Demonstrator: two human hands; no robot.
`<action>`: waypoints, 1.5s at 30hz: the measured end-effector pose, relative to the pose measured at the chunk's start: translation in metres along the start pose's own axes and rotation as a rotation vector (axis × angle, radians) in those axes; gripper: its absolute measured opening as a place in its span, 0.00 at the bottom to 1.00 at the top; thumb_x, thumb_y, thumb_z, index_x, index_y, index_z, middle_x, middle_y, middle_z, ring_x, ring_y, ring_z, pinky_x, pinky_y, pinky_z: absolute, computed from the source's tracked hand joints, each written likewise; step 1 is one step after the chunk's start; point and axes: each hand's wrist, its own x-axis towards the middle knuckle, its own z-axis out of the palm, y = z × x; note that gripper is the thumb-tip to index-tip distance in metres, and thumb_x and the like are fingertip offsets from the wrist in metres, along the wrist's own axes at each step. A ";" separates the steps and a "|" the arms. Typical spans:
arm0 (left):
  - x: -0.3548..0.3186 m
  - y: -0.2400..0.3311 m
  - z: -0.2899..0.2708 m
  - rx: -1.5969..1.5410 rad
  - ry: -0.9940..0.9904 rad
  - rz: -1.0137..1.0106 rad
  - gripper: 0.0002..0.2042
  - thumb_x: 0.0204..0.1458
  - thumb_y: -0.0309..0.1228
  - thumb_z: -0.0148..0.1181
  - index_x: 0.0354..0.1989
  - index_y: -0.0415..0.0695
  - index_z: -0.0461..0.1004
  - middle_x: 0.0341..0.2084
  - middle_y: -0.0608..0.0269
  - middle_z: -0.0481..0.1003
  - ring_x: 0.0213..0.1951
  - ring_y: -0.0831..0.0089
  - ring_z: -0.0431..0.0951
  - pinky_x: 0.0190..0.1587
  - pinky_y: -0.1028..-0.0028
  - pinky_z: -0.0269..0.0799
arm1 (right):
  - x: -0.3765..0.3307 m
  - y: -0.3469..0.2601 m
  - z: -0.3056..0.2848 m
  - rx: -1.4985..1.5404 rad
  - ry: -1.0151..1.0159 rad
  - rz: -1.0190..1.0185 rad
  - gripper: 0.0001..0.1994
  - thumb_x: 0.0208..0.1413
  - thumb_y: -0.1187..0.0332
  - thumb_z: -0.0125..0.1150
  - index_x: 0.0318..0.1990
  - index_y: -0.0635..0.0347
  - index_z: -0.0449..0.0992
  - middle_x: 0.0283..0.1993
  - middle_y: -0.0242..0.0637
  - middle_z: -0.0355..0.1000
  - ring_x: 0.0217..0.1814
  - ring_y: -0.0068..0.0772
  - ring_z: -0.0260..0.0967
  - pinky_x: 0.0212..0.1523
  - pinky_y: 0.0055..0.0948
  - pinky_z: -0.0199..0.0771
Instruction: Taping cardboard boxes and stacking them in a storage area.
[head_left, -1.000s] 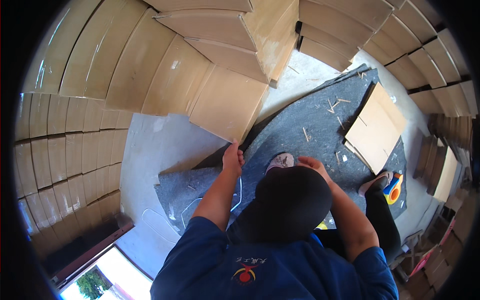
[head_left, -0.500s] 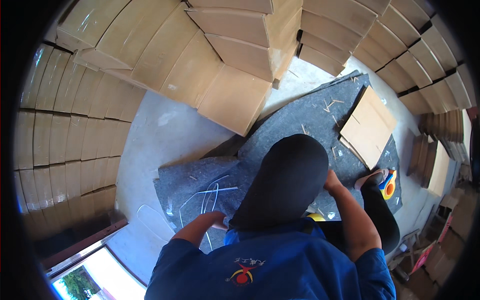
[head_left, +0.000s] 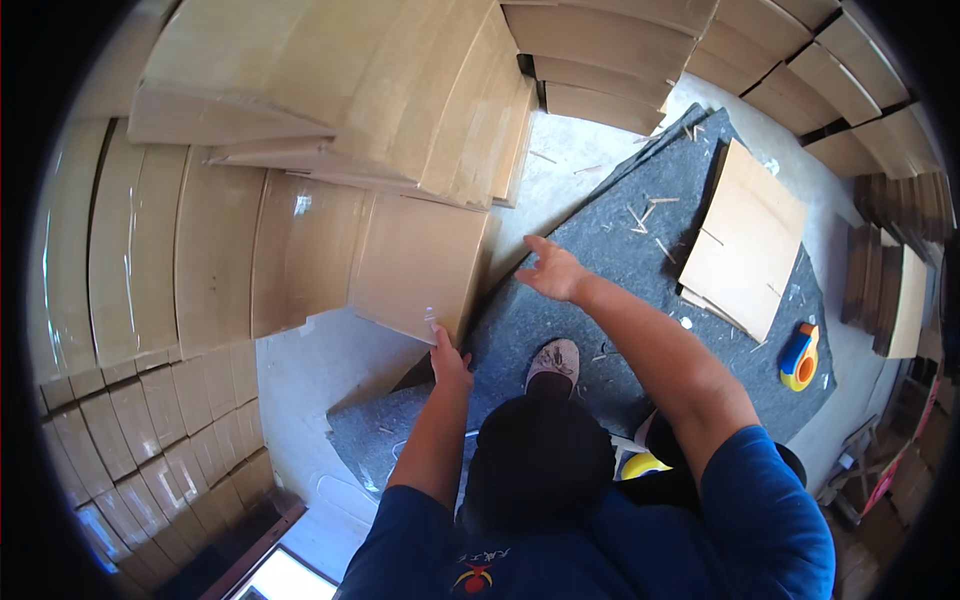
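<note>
A brown cardboard box [head_left: 415, 265] stands at the end of the row ahead of me. My left hand [head_left: 452, 362] is at its near lower corner, one finger stretched against the box and the thumb apart. Beyond the box's right side reaches my right hand [head_left: 555, 272], its fingers spread with nothing between them. A gap separates that hand from the box. Below it is a dark grey mat [head_left: 620, 240], on which one of my shoes [head_left: 553, 366] rests.
Stacked cartons [head_left: 220, 250] wall in the left and far sides. Flat cardboard sheets [head_left: 745, 240] lie on the mat, near a blue-and-yellow tape dispenser [head_left: 800, 360]. Thin scraps [head_left: 645, 215] are scattered about. Something yellow [head_left: 643, 465] shows beside my knee.
Both hands have moved forward from beside my body, the left to the box's corner, the right out past its side. The view has shifted, bringing the stacked cartons closer.
</note>
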 end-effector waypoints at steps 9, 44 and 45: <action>-0.028 0.012 -0.007 -0.344 -0.040 -0.029 0.32 0.59 0.60 0.48 0.67 0.56 0.58 0.64 0.63 0.63 0.63 0.63 0.63 0.62 0.54 0.57 | 0.075 0.001 0.032 0.161 -0.023 -0.175 0.40 0.44 0.72 0.61 0.70 0.52 0.55 0.70 0.54 0.55 0.68 0.62 0.54 0.68 0.45 0.59; -0.656 0.228 0.056 0.886 -0.791 0.662 0.22 0.60 0.41 0.58 0.55 0.38 0.69 0.41 0.49 0.78 0.43 0.61 0.80 0.45 0.67 0.75 | -0.595 -0.141 -0.280 0.841 0.949 0.208 0.37 0.46 0.80 0.59 0.68 0.59 0.55 0.66 0.40 0.59 0.67 0.37 0.58 0.61 0.36 0.63; -0.674 0.235 0.054 0.802 -0.846 0.722 0.21 0.60 0.39 0.58 0.56 0.37 0.69 0.42 0.48 0.78 0.43 0.62 0.80 0.45 0.67 0.75 | -0.613 -0.161 -0.296 0.855 0.939 0.170 0.37 0.48 0.81 0.58 0.69 0.59 0.54 0.66 0.40 0.60 0.68 0.36 0.58 0.61 0.36 0.62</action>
